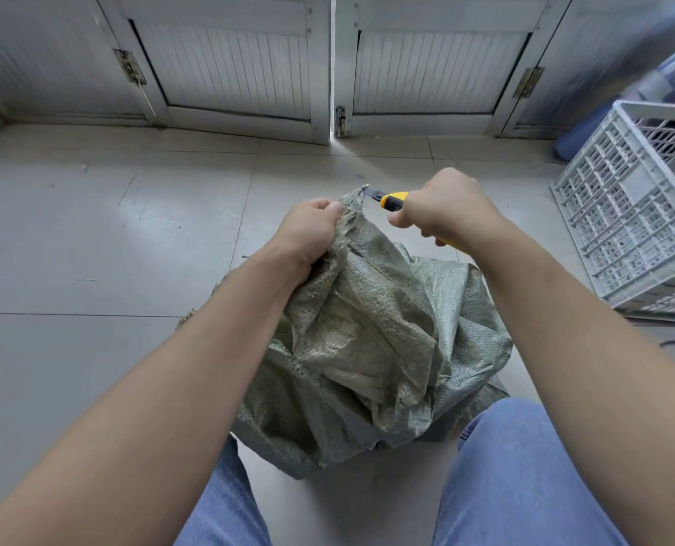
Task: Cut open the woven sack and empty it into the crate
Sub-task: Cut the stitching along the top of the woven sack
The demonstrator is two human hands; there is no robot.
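- Sack point(371, 348): green woven, crumpled, on the tiled floor point(91, 230) between the person's knees, dead ahead of both hands.
- Its bunched neck is pulled up and away from the body, so the long axis runs from the knees toward the doors point(229, 72).
- Left hand point(308, 234): fist wrapped round the neck just below its top, holding it up.
- Right hand point(446, 210): gripping a yellow utility knife point(394, 201). The blade point(371, 192) is out and points left, tip touching the top of the neck.
- Key relation: the blade comes in from the right, across the neck axis, just beside the left thumb. Margin looks thin to me.
- No opening visible in the sack, so I judge the cut is only starting.
- Crate point(623, 214): white lattice plastic, well off to the right, nearer the right hand. Can't tell what's in it.
- Count: 1 sack, 1 knife, 1 crate.
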